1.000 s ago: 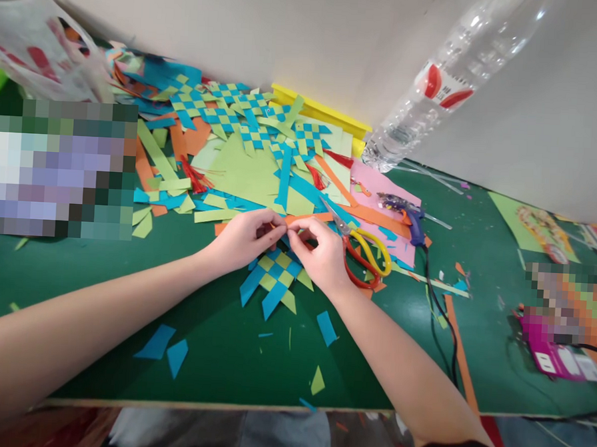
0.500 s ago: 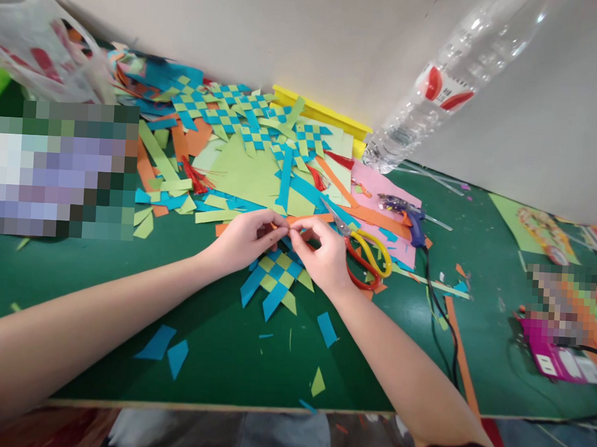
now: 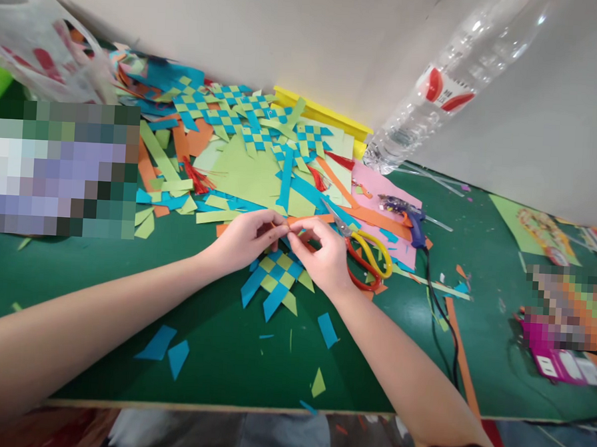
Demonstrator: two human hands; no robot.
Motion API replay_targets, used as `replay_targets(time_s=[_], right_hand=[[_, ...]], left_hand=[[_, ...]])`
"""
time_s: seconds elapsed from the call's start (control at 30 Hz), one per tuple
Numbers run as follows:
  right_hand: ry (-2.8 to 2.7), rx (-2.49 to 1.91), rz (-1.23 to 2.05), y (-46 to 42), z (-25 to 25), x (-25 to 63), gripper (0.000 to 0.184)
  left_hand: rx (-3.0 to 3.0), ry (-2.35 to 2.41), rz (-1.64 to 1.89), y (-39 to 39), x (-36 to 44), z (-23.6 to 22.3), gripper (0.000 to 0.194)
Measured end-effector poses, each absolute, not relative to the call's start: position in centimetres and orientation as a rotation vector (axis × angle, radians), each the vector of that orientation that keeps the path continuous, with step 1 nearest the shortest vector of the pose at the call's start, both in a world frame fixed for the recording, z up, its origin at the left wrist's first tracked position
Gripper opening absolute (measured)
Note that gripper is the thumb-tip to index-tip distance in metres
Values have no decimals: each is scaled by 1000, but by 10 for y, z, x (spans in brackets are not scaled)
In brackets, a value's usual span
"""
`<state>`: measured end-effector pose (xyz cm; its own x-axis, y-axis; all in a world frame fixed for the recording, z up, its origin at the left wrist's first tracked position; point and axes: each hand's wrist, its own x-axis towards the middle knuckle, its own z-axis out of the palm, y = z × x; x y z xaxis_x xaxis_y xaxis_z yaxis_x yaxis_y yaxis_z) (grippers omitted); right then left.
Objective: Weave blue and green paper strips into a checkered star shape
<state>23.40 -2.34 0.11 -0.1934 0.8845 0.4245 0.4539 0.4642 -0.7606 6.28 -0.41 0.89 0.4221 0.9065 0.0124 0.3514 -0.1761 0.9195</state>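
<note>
My left hand [image 3: 255, 238] and my right hand [image 3: 324, 255] meet with fingertips pinched together. What they hold between them, if anything, is too small and covered to make out. Just below my fingers a woven blue and green paper piece [image 3: 279, 274] lies on the green table, its pointed strip ends toward me and its far part hidden by my hands. An orange paper strip [image 3: 309, 219] shows behind the fingertips. Touching or close beside my right hand are scissors [image 3: 372, 251] with one yellow and one red handle.
Behind my hands lie woven paper pieces [image 3: 224, 116], red tassels [image 3: 197, 178] and loose strips. A blue glue gun [image 3: 417, 228] with a black cord rests on pink paper [image 3: 380, 184]. A plastic bottle [image 3: 445, 91] stands by the wall. Blue scraps [image 3: 157, 343] are near the front edge.
</note>
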Motion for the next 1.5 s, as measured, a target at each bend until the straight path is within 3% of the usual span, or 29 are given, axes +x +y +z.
replay_targets(time_s=[1.5], right_hand=[[-1754, -1189, 691, -23, 0, 235, 12]], left_hand=[[1742, 1121, 703, -5, 61, 11, 26]])
